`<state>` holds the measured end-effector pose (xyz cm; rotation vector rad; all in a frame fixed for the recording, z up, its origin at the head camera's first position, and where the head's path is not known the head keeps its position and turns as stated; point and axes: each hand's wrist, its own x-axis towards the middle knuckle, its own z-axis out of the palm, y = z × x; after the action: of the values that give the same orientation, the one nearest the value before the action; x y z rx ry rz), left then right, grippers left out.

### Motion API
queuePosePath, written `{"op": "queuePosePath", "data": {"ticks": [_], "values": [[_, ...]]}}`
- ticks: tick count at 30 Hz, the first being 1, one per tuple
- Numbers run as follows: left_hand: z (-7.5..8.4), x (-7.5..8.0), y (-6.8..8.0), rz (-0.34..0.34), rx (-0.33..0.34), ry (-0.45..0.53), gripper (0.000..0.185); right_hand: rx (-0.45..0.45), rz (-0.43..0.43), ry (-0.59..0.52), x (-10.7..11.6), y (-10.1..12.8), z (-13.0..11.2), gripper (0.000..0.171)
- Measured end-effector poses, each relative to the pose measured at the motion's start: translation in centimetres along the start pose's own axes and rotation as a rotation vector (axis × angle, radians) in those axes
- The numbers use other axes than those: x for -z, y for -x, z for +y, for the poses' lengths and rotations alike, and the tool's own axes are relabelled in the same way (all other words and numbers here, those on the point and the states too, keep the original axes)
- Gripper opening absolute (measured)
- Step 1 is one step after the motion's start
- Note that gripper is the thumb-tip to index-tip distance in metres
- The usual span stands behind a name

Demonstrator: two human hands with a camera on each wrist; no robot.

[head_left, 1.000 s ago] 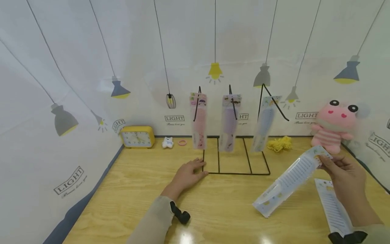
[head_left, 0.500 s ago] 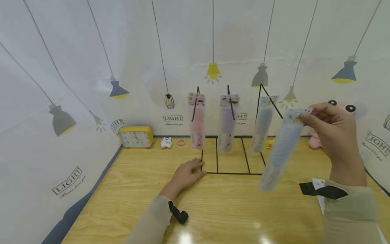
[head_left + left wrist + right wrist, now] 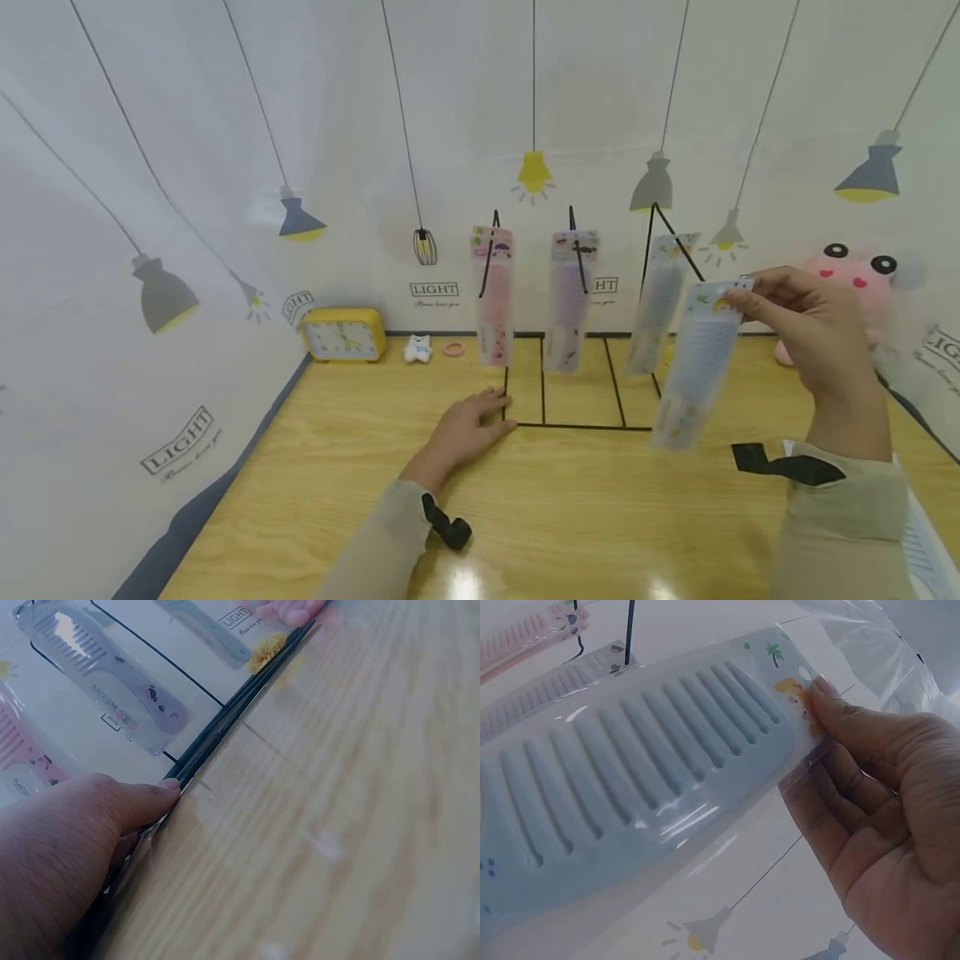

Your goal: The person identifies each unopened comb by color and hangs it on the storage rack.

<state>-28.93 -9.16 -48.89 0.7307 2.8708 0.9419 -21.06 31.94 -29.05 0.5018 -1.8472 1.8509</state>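
My right hand (image 3: 821,333) pinches the top corner of a packaged blue comb (image 3: 697,362) between thumb and fingers. The card has a palm-tree print and a small hole near the thumb. The pack hangs tilted in the air, just in front of the right hook of a black wire display rack (image 3: 577,427). A pink comb pack (image 3: 495,308), a purple comb pack (image 3: 567,308) and another blue comb pack (image 3: 654,308) hang on its hooks. My left hand (image 3: 468,427) rests at the rack's front left corner, thumb on the front bar.
A yellow clock (image 3: 343,335), a white bear figure (image 3: 417,348) and a pink ring (image 3: 453,348) stand back left. Behind my right hand sits a pink plush toy (image 3: 851,279). Another comb pack (image 3: 926,546) lies under the right forearm. Yellow yarn (image 3: 268,651) is beside the rack.
My right hand has lifted the blue comb pack from low on the right, up and inward to the right hook; the pack now hangs steeper. My left hand stays at the rack's corner.
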Motion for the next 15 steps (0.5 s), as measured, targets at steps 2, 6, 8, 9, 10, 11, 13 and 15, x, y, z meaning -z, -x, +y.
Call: {"op": "queuePosePath", "data": {"ticks": [2, 6, 8, 9, 10, 11, 13, 15], "values": [[-0.01, 0.12, -0.12, -0.005, -0.001, -0.007, 0.059, -0.009, -0.009, -0.011, 0.08, -0.09, 0.17, 0.009], [0.02, 0.21, -0.17, -0.016, 0.006, -0.022, 0.06, -0.007, -0.016, -0.024, 0.08, -0.24, 0.62, 0.009], [0.04, 0.23, -0.11, -0.017, 0.013, -0.021, 0.059, -0.001, -0.029, -0.04, 0.06, -0.32, 0.82, 0.009], [0.04, 0.25, -0.08, -0.016, 0.017, -0.018, 0.059, 0.003, -0.034, -0.04, 0.04, -0.36, 0.9, 0.01], [0.05, 0.26, -0.06, -0.015, 0.018, -0.018, 0.058, 0.007, -0.039, -0.04, 0.05, -0.38, 0.95, 0.009], [0.05, 0.27, -0.04, -0.013, 0.018, -0.018, 0.058, 0.008, -0.04, -0.034, 0.07, -0.39, 0.97, 0.009], [0.08, 0.29, 0.01, -0.007, 0.014, -0.009, 0.057, 0.005, -0.042, -0.032, 0.1, -0.37, 1.02, 0.008], [0.13, 0.31, 0.06, -0.007, 0.01, -0.007, 0.057, 0.0, -0.043, -0.034, 0.16, -0.3, 1.06, 0.008]]}}
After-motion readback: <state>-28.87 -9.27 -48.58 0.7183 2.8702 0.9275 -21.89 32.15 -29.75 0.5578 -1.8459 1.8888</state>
